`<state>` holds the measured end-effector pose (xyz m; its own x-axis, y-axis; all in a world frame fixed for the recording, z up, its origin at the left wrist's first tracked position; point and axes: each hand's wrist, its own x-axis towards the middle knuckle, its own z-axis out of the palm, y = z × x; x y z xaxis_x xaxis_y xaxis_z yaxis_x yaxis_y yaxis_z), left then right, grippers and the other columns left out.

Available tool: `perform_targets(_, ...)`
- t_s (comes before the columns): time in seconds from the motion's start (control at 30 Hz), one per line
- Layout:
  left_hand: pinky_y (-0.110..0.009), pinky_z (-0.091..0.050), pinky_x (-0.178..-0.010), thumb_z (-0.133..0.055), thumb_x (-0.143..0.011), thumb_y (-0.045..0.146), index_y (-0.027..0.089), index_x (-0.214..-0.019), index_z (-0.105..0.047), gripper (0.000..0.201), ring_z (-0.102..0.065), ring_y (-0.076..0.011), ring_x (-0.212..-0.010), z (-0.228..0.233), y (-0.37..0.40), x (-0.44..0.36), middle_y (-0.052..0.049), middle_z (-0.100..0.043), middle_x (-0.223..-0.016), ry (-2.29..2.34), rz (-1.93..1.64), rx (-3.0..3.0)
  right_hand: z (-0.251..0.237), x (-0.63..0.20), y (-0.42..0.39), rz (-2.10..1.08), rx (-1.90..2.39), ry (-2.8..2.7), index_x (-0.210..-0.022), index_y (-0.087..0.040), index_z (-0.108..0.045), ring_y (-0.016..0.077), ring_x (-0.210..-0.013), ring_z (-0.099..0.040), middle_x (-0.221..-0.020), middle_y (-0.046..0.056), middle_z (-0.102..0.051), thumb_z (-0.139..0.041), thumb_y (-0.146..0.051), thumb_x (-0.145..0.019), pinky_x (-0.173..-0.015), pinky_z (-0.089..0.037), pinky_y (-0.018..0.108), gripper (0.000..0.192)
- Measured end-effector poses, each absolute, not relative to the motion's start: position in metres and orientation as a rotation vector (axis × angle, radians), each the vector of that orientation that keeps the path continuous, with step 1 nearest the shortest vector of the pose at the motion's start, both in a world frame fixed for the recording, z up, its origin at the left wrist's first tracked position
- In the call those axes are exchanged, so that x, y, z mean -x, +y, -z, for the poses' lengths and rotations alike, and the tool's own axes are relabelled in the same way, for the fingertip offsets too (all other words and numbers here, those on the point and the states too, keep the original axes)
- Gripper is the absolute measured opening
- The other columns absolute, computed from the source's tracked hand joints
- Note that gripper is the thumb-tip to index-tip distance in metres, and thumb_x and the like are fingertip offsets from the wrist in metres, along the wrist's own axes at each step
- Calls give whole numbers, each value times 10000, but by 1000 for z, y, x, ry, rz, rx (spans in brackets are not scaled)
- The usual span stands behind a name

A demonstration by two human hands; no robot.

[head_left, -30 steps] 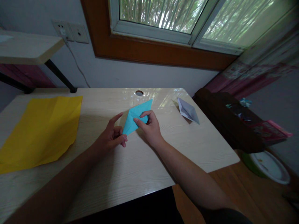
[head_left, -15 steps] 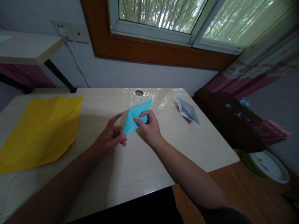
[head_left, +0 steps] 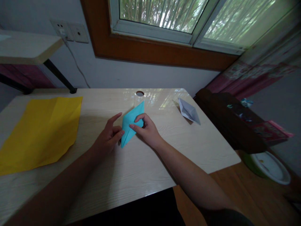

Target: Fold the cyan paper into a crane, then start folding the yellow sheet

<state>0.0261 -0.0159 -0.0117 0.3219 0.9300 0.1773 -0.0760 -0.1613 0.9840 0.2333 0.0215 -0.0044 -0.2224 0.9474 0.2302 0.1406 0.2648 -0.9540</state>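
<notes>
Head view, our left hand (head_left: 109, 135) and right hand (head_left: 147, 131), fingers pinching folded light-blue paper diamond (head_left: 131, 122), on pale wooden table (head_left: 141, 163), yellow paper sheet (head_left: 39, 131) well apart.

one wooden desk (head_left: 141, 169) holds three pieces of paper: one folded blue paper (head_left: 131, 121), one flat yellow sheet (head_left: 39, 131) and one white folded paper (head_left: 188, 111). two hands meet at the blue paper, one left hand (head_left: 108, 136) and one right hand (head_left: 147, 131). around the desk there is one window (head_left: 178, 18), one wall plate with two sockets (head_left: 69, 31), one cable hole (head_left: 139, 93), one shelf (head_left: 25, 47) and one round bowl (head_left: 270, 166) on the floor.
</notes>
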Motion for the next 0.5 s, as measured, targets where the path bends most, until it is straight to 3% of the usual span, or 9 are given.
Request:
perform_targets(0.2, -187, -409, -529, -574, -984, 205, 311, -1556, -263, 660, -521, -81, -542, 13, -15, -25, 97, -507, -664, 842, -1119, -1457, 3, -233, 21, -1092, 1032, -1610, -929, -252, -567, 138, -638, -443, -737, -42, -505, -780, -401, -819, -582, -375, 273, 282)
perform_targets(0.5, -222, -517, -589, -590, -993, 222, 327, -1556, -248, 667, -592, -97, -598, 14, -14, -24, 77, -575, -711, 766, -1077, -1482, 5, -233, 21, -1022, 1024, -1556, -915, -256, -567, 144, -658, -449, -746, -35, -508, -767, -389, -839, -606, -393, 285, 253)
